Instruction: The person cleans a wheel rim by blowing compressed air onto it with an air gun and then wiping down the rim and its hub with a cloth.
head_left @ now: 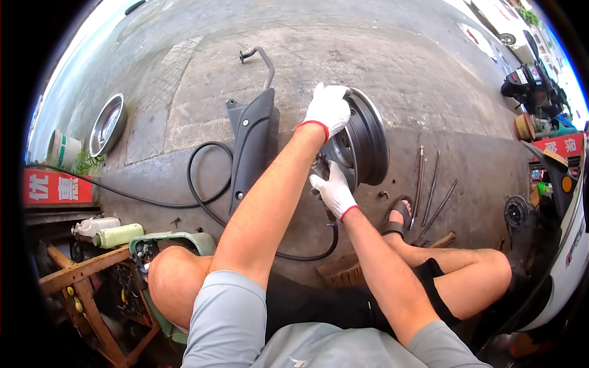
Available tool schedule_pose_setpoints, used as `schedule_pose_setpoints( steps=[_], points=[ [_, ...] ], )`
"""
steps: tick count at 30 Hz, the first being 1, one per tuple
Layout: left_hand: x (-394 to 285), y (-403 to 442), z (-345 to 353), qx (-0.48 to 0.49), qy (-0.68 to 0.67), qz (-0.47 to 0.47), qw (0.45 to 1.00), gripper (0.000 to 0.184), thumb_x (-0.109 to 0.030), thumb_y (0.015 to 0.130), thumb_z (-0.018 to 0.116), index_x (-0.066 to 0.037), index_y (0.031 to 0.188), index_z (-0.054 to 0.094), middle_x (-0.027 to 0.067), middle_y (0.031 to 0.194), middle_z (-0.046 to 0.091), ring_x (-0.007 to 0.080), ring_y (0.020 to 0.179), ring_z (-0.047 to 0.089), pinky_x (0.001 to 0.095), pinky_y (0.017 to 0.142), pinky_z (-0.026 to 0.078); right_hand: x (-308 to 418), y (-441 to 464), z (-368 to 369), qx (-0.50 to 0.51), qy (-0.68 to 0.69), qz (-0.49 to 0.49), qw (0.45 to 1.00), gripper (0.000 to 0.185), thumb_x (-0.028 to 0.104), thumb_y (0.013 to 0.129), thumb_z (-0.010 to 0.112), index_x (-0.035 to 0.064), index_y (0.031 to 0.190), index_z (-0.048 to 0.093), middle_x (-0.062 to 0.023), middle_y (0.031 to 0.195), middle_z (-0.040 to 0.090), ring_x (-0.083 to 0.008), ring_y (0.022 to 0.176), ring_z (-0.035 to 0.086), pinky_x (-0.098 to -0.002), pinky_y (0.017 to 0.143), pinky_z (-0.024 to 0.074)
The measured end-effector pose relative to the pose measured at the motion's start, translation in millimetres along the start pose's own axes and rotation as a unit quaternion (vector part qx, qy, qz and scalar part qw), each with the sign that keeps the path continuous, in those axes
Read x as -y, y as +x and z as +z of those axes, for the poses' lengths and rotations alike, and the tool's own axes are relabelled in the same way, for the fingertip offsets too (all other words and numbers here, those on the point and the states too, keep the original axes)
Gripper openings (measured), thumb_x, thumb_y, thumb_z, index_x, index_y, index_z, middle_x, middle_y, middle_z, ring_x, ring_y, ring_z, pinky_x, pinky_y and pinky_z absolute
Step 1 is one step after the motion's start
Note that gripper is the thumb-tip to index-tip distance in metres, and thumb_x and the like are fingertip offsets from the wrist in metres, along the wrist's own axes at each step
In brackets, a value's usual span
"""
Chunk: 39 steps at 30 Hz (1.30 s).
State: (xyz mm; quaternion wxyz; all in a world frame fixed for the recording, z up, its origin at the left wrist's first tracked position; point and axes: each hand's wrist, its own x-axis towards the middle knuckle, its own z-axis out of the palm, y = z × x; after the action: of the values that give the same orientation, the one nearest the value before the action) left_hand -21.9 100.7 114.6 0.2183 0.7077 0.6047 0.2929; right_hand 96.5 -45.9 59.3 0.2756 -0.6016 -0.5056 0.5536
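Observation:
My left hand (328,109), in a white glove with a red cuff, is closed on the upper edge of a dark wheel rim (371,138) that stands tilted on the ground. Lower down, my right hand (335,191), gloved the same way, is wrapped round an air tool (319,165) at the hub side of the rim. The glove and rim hide much of the tool, so its exact kind does not show. A black air hose (300,257) runs from below my right hand and loops off to the left. Left of the rim lies a motorcycle exhaust (254,132) with a bent pipe.
Several thin rods (432,187) and a wooden block (340,273) lie near my feet. A metal basin (108,126) stands at left, above a wooden frame (80,276) and plastic bottles (119,235). A white scooter panel (564,257) is close at right.

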Motion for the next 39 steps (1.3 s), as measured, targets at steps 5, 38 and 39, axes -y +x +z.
schedule_pose_setpoints(
  steps=[5,38,39],
  points=[
    [-3.4,-1.5,-2.4,-0.013,-0.003,0.004,1.0,0.043,-0.014,0.089,0.047,-0.007,0.125,0.069,0.0187,0.127,0.068,0.0311,0.128,0.057,0.0461,0.121,0.027,7.5,-30.9,4.7,-0.057,0.057,0.068,0.994,0.036,0.01,0.091,0.073,-0.001,0.116,0.049,-0.0088,0.088,0.06,-0.016,0.064,0.059,-0.0342,0.056,0.0492],
    [-5.4,-9.5,4.1,-0.039,0.013,0.018,0.999,0.042,-0.013,0.089,0.046,-0.005,0.124,0.069,0.0182,0.125,0.069,0.0312,0.128,0.058,0.0481,0.124,0.023,34.0,-32.4,11.7,-0.004,-0.058,-0.177,0.983,0.066,0.008,0.093,0.071,-0.0052,0.148,0.037,-0.0205,0.125,0.061,-0.0278,0.112,0.062,-0.0385,0.095,0.0509],
    [-4.6,-9.1,2.9,-0.035,0.006,0.013,0.999,0.042,-0.012,0.089,0.046,-0.005,0.124,0.069,0.0181,0.126,0.069,0.0314,0.129,0.058,0.0486,0.124,0.023,47.8,-37.6,12.6,0.046,-0.057,-0.139,0.988,0.065,0.01,0.093,0.072,-0.0062,0.146,0.038,-0.0219,0.124,0.061,-0.0274,0.112,0.062,-0.0385,0.094,0.0509]
  ],
)
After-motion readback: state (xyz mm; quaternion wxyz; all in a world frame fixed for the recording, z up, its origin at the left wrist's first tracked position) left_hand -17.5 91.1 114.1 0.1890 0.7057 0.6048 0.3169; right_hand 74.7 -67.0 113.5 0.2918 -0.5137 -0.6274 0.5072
